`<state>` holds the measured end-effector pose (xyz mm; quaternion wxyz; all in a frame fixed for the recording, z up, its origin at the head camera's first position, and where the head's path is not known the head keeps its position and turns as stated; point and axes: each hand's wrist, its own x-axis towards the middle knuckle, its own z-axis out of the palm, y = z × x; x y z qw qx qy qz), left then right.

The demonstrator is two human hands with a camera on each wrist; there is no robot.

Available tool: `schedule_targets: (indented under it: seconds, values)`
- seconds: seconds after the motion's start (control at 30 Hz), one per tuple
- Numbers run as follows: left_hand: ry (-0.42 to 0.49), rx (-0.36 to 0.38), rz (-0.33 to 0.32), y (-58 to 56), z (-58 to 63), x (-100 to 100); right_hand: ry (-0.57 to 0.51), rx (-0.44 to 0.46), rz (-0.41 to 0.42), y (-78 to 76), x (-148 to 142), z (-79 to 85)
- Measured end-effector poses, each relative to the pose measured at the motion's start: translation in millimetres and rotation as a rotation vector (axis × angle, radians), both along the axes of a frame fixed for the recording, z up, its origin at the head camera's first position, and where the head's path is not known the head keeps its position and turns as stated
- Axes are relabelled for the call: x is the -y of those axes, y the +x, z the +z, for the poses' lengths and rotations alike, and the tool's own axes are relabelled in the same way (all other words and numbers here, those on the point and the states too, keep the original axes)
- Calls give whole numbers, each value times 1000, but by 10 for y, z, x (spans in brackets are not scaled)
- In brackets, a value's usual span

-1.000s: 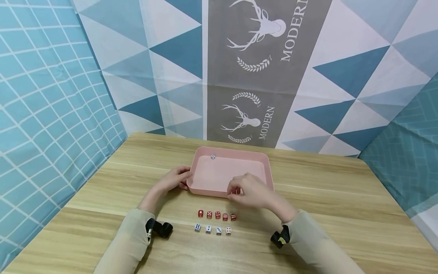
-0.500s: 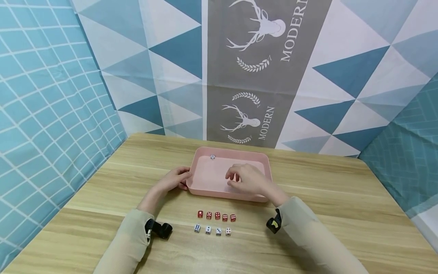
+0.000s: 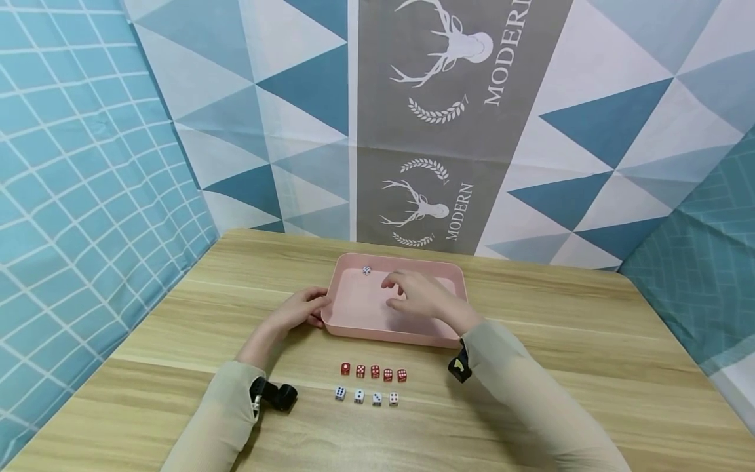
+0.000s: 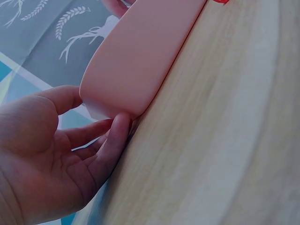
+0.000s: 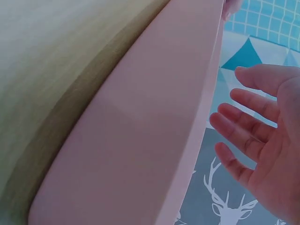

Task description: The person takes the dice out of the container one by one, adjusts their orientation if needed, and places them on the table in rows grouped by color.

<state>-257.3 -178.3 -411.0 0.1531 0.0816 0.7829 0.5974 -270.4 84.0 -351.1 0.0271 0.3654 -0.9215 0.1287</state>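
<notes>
A shallow pink tray [image 3: 360, 298] stands on the wooden table. My left hand [image 3: 299, 308] holds its left front corner; in the left wrist view the thumb is at the rim and the fingers [image 4: 119, 129] are against the outer wall. Over the tray's right half hovers my right hand [image 3: 421, 295], its fingers loosely bent and apart. Nothing is between those fingers in the right wrist view, where the hand [image 5: 269, 140] is beyond the tray wall. One whitish die [image 3: 367, 270] lies in the tray's back left corner.
In front of the tray a row of several red dice [image 3: 375, 372] lies on the table [image 3: 590, 367]. Nearer to me is a row of several white dice [image 3: 359, 396]. Patterned cloth [image 3: 425, 196] hangs along the table's back edge, with blue gridded cloth [image 3: 88, 196] at the left.
My right hand has moved from the tray's front rim inward and to the back left, over the tray, and its fingers have spread a little. The left hand and the dice stay put.
</notes>
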Motion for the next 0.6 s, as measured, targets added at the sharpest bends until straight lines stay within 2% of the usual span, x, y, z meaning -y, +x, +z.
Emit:
schedule_targets:
  seconds: [0.37,0.6]
  values:
    - [1,2,-7,-24,-23,-8,63,33,-38,-128,127,-38]
    - [2,13,3,-41,-41,1,90,73,-15,-204,199,-64]
